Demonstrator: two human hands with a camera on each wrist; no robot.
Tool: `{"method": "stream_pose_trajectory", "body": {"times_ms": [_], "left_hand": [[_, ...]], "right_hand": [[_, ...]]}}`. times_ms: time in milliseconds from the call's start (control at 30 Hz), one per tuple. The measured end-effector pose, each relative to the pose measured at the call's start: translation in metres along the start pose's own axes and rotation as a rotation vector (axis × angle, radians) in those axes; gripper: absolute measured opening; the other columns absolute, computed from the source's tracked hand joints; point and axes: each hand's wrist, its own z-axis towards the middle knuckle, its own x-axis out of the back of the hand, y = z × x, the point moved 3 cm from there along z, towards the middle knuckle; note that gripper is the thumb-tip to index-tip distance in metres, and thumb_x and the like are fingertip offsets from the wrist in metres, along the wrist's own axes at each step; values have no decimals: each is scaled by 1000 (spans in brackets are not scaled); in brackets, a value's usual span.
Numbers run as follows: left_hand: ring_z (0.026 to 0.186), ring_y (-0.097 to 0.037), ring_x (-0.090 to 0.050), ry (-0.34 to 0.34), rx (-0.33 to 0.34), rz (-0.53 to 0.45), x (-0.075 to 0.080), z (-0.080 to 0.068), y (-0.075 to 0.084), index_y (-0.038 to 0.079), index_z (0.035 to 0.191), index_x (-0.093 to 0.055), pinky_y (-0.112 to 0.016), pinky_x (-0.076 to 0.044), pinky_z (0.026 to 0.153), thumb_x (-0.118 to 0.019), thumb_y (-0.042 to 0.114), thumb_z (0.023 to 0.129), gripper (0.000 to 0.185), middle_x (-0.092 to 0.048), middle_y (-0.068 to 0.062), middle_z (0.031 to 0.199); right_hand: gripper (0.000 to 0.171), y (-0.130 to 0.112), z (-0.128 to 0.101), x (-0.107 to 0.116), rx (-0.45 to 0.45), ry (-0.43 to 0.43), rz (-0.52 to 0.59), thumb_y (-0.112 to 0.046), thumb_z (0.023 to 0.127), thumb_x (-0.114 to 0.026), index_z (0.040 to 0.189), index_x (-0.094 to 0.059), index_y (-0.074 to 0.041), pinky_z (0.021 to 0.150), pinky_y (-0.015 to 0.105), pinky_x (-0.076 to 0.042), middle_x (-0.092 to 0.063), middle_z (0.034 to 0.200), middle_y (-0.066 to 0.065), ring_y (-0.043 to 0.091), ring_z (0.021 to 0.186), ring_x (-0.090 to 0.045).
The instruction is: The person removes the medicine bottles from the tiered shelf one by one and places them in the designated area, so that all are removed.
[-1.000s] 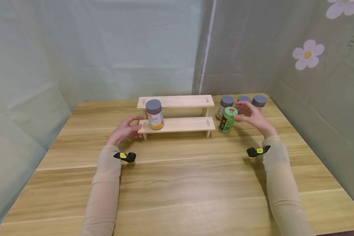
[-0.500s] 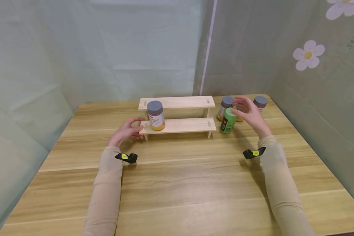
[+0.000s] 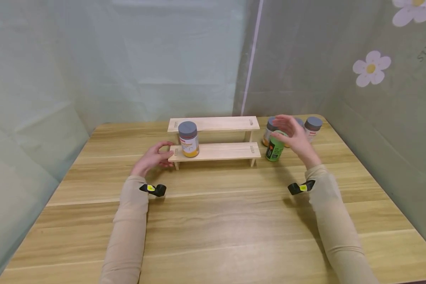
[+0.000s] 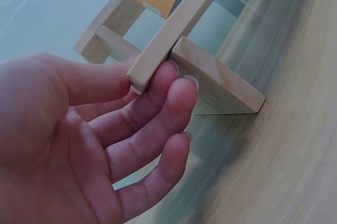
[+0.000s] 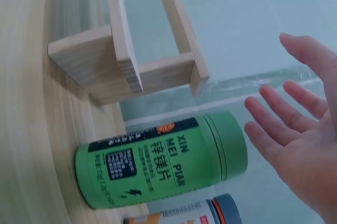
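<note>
A two-tier wooden shelf (image 3: 227, 151) stands on the table, its left end pinched by my left hand (image 3: 154, 157). In the left wrist view the thumb lies over the board (image 4: 174, 32) and curled fingers are under it. On the lower tier stands a jar with a dark grey lid (image 3: 188, 140), white and orange-yellow label. My right hand (image 3: 294, 134) is at the top of a green bottle (image 3: 275, 152) right of the shelf. The right wrist view shows that hand with fingers spread, apart from the green bottle (image 5: 163, 158), holding nothing.
Behind the green bottle stand grey-lidded jars, one at its left (image 3: 268, 136) and one at the far right (image 3: 312, 127); another is partly hidden by my right hand. The wooden table (image 3: 220, 221) meets hanging sheets at the back and sides.
My right hand has moved left, from the right side of the green bottle to over its top. The left hand keeps its grip on the shelf. The view has shifted slightly.
</note>
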Motion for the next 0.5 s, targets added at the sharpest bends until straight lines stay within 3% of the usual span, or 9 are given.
{"method": "stream_pose_trajectory", "body": {"times_ms": [267, 500], "left_hand": [[69, -7, -67, -6, 2, -2, 0, -2, 2, 2, 147, -28, -27, -55, 69, -51, 19, 101, 54, -68, 7, 77], [66, -7, -67, -2, 4, -10, 0, 0, -1, 2, 146, -30, -26, -55, 67, -51, 17, 101, 52, -68, 7, 76]], "right_hand": [[53, -5, 1, -15, 19, -34, 7, -10, 92, -66, 139, -42, -6, 113, 40, -36, -49, 138, 18, 29, 130, -47], [55, -6, 1, -28, 25, -75, -24, -11, 92, -66, 141, -41, -12, 113, 43, -36, -49, 139, 19, 29, 130, -47]]}}
